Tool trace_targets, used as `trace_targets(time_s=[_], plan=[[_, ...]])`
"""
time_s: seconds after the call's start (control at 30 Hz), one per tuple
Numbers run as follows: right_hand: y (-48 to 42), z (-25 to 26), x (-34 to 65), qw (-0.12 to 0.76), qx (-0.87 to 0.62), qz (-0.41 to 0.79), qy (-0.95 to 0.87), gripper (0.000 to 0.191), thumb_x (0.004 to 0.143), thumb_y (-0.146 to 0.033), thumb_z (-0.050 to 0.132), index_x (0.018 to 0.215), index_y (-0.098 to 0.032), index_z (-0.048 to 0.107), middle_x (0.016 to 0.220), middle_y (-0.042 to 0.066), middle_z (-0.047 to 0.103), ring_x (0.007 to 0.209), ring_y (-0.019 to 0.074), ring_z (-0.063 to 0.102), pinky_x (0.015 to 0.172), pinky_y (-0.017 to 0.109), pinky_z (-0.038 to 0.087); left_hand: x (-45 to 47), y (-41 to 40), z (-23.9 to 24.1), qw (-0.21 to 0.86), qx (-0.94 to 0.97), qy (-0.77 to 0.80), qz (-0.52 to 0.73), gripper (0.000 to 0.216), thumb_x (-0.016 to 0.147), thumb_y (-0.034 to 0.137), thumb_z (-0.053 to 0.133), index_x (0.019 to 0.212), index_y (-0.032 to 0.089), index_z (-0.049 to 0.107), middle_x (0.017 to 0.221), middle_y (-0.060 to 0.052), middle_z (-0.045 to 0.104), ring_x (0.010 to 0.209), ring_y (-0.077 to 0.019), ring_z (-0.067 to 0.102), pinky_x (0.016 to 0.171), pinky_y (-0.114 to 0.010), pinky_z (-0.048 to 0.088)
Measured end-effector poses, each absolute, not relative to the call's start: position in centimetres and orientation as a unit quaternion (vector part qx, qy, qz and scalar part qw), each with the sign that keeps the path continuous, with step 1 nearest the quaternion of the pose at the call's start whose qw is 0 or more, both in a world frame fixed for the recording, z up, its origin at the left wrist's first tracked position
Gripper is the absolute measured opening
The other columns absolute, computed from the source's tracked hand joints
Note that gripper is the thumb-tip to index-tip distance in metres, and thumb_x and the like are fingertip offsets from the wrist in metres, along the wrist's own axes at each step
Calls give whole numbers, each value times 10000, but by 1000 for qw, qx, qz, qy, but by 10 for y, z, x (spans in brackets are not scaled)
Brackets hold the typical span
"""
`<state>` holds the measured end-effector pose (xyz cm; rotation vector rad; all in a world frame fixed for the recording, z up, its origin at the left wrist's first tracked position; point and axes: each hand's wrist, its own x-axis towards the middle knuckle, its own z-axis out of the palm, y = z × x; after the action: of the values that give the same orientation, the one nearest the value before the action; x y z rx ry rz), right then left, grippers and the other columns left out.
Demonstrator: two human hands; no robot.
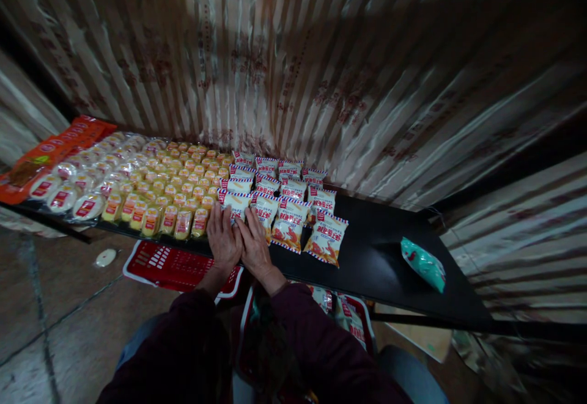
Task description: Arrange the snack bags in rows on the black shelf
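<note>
My left hand [224, 240] and my right hand [254, 246] lie side by side, fingers stretched flat, on the front edge of a black table [380, 263]. The fingertips press on the nearest red-and-white snack packets [293, 220], which are laid out in neat rows. Left of them lie rows of small yellow packets [177, 199], then round white packets with red labels [68, 187]. Neither hand grips anything. My dark sleeves fill the bottom of the view.
A teal packet [422, 263] lies alone on the right of the table. Orange packaging [46, 153] sits at the far left. A red basket [169, 266] stands under the table, another with packets by my knees [348, 315]. Striped plastic sheeting [321, 55] hangs behind.
</note>
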<state>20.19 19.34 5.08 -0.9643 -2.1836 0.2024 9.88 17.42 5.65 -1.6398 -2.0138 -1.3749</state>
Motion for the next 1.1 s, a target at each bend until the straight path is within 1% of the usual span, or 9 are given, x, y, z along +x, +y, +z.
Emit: trace_targets(time_s=[0.1,0.2,0.3,0.4,0.5,0.67,0.77,0.9,1.1], plan=[[193,55,210,354,-399,50,-844,437,963,-203,387,1391,-193,475,1545,109,327,1477,248,144,1160,528,259,99,174,55,118,-567,-682,-447,478,914,237,433,1385,162,462,1552,-155,293,1460,-293,193,1148,-529,245],[198,60,219,354,-459,32,-814,451,956,-218,395,1398,-166,467,1582,113,231,1484,282,79,1166,560,214,100,175,54,119,-601,-666,-425,468,902,233,471,1368,204,497,1554,-128,300,1470,-299,151,1155,-539,230],[207,62,225,347,-476,35,-807,461,942,-225,427,1392,-135,471,1594,125,181,1484,299,44,1162,556,233,102,178,55,101,-606,-671,-416,460,902,236,481,1361,224,505,1564,-114,280,1474,-311,126,1148,-559,235],[211,61,228,340,-467,43,-815,463,929,-198,427,1379,-102,480,1586,143,201,1484,292,42,1167,542,246,104,182,55,97,-596,-681,-415,458,909,233,469,1366,211,494,1576,-127,241,1471,-322,135,1130,-573,260],[210,59,227,347,-472,51,-809,472,922,-175,403,1380,-81,468,1580,151,215,1485,278,53,1167,541,254,105,182,56,100,-594,-681,-418,475,911,236,468,1384,191,469,1571,-147,246,1471,-322,133,1138,-582,237],[210,57,224,336,-472,66,-812,527,909,-158,392,1434,-105,395,1571,134,253,1482,253,113,1167,523,272,107,182,56,95,-601,-674,-418,492,901,242,475,1391,193,458,1569,-143,252,1474,-312,119,1156,-582,198],[213,57,226,327,-457,75,-824,526,906,-156,390,1427,-86,403,1565,137,268,1484,244,106,1172,485,286,107,183,56,86,-593,-681,-421,503,897,257,475,1394,180,453,1562,-153,266,1469,-317,143,1157,-584,192],[212,60,229,328,-458,78,-822,528,903,-157,397,1429,-107,405,1571,120,260,1483,245,109,1170,489,290,108,183,57,85,-596,-676,-424,513,902,276,469,1405,182,440,1572,-149,243,1473,-321,121,1159,-596,167],[199,65,245,335,-502,32,-797,500,929,-211,416,1428,-173,419,1602,93,162,1487,285,34,1170,558,200,111,180,63,91,-601,-665,-433,480,897,307,497,1371,234,491,1568,-111,271,1476,-325,99,1159,-611,144]])
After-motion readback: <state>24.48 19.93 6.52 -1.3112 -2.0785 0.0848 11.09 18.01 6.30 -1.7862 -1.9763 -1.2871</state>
